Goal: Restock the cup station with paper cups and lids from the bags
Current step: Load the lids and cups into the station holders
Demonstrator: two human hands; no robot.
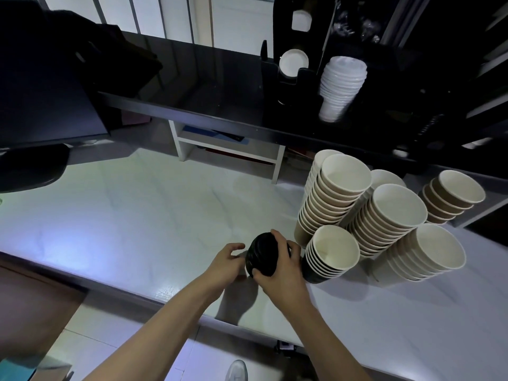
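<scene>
A short stack of black lids [262, 253] stands on the white marble counter [137, 215] near its front edge. My right hand [280, 266] is clamped around that stack from the right and top. My left hand [225, 259] sits just left of it, fingers spread, fingertips at or near the stack's side. Several tall stacks of brown paper cups [390, 213] stand right of the lids; the nearest, a dark-walled cup stack [331, 253], almost touches my right hand. On the black shelf above, the black cup station [299, 78] holds a stack of white lids [341, 86] and one white lid [293, 62].
A black raised shelf [192, 105] runs across the back, overhanging the counter. A dark monitor [46, 92] stands at the left. A white low shelf unit [228, 149] sits under the black shelf. A short cup stack [453, 198] stands far right.
</scene>
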